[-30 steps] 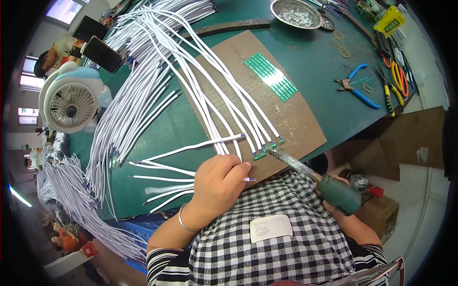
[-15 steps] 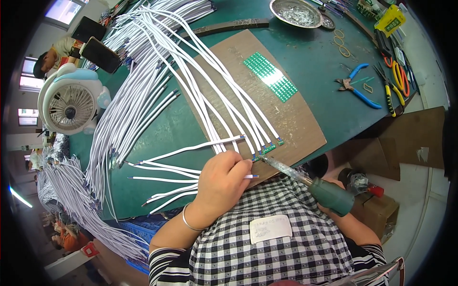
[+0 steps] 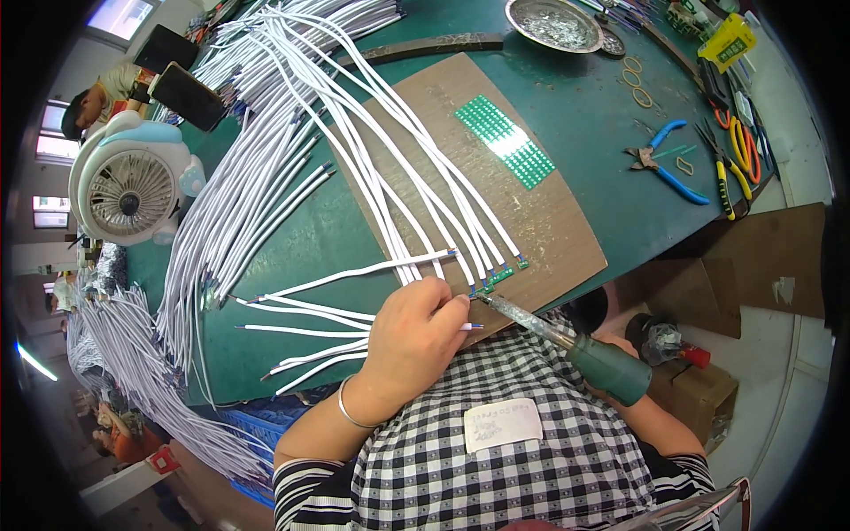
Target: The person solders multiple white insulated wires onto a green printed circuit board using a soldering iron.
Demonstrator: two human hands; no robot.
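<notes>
Head view: 2 bare hands over a green tbl [image 3: 602, 111], w/ a brown board [image 3: 567, 232] by them.
L hand [image 3: 412, 332]: fingers curled in, clamped on held wires [image 3: 473, 327]; a blue end pokes out just R of the hand. Fingertips part hid.
R hand [image 3: 622, 342]: wrapped round the fat green grip of a soldering iron [image 3: 611, 367]; most of the hand is behind it.
Iron tip [image 3: 485, 297]: just R of L fingertips, at the green strips; can't tell if it touches.
Green strips [image 3: 502, 277]: on the board, just R of L hand, w/ wire ends at them.
Long white wires [image 3: 416, 173]: go up & away past L hand.
Loose wires [image 3: 301, 333]: stick out L of L hand.
Green sheet [image 3: 505, 142]: on the board, up & R of L hand.
Blue pliers [image 3: 680, 184]: well ahead of R hand.
Fan [image 3: 129, 202]: far L of L hand.
</notes>
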